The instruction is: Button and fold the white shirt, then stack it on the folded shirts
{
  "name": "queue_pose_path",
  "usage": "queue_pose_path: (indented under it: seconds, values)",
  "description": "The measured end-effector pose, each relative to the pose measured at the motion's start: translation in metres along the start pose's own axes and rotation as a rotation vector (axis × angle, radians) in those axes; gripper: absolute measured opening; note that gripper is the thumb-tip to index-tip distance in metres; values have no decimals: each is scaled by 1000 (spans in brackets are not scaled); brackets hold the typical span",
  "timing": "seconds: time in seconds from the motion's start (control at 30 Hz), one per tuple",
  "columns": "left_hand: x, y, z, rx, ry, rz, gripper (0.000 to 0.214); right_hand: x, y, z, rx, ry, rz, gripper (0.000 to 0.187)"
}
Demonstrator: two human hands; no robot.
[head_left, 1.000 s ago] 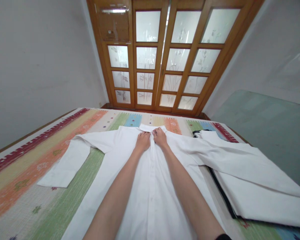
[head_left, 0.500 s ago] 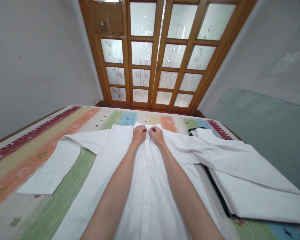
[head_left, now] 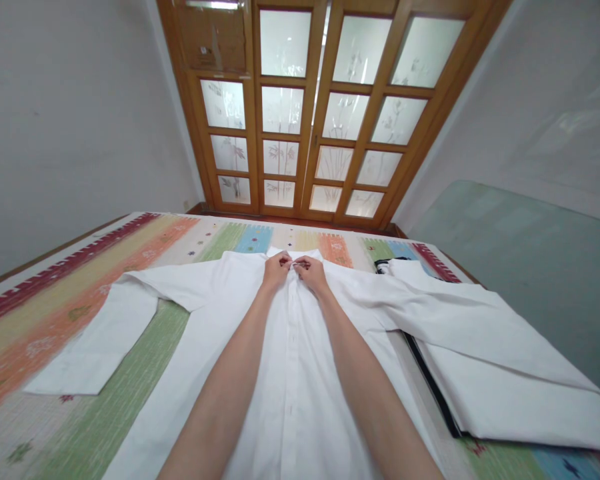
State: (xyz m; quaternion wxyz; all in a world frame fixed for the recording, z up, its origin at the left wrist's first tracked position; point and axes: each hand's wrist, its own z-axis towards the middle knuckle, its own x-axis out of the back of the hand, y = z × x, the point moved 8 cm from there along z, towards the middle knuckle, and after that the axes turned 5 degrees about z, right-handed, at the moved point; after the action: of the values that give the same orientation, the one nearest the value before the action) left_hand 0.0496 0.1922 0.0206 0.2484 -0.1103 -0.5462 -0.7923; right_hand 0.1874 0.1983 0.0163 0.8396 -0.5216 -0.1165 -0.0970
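The fingers (head_left: 285,263) of the left hand (head_left: 279,268) and right hand (head_left: 311,272) pinch fabric at the neck of a white, long-sleeved cloth shirt (head_left: 290,380), the fingertips nearly meeting just below its collar (head_left: 306,253); the exact bit gripped is too small to tell. The bare forearms reach over the shirt, which lies spread out with its buttoned front strip facing up. The sleeve on the left bends down towards the viewer; the one on the right lies across a folded white cloth bundle with black edging (head_left: 525,413). Beneath is a multicoloured striped cloth (head_left: 145,357). Beyond stand brown wooden doors with frosted glass panes (head_left: 304,153), and a pale green panel (head_left: 520,247) is at right.
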Motion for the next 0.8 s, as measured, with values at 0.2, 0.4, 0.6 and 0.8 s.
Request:
queue_pose_path:
  seconds: [0.2,0.4,0.6,0.8]
  values:
    - [0,-6,0,72,18,-55,13,-2,-2,1,20,-13,9,13]
    - [2,-2,-5,59,-14,-74,15,-2,1,2,-1,0,-4,15]
    - [1,-1,-7,24,-22,-95,11,-3,4,3,-11,-7,-23,15]
    - [1,2,-8,-10,24,-77,24,-5,5,4,-10,-20,-65,16]
